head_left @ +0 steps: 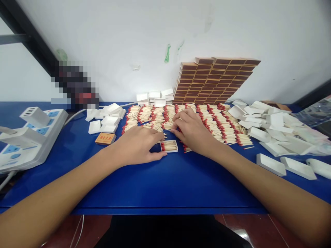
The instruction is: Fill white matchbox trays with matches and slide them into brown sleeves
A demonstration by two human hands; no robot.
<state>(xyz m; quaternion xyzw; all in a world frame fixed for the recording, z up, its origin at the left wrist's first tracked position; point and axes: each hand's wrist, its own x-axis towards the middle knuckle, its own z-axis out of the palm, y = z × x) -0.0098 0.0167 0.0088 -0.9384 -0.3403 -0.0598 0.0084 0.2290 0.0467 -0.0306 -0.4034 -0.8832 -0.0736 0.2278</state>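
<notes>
A small white matchbox tray [169, 146] full of matches lies on the blue table [165, 186]. My left hand [138, 146] pinches the tray's left end between thumb and fingers. My right hand [192, 131] rests just right of the tray, its fingers curled onto the red-tipped matches [222, 125] that lie in rows across the table; whether it holds any is hidden.
Empty white trays lie in heaps at the right [274, 129], the left [107, 119] and the back [155, 96]. Brown matchbox sleeves [214, 81] are stacked against the wall. A closed matchbox [105, 138] lies left of my hand. A power strip [28, 137] sits far left.
</notes>
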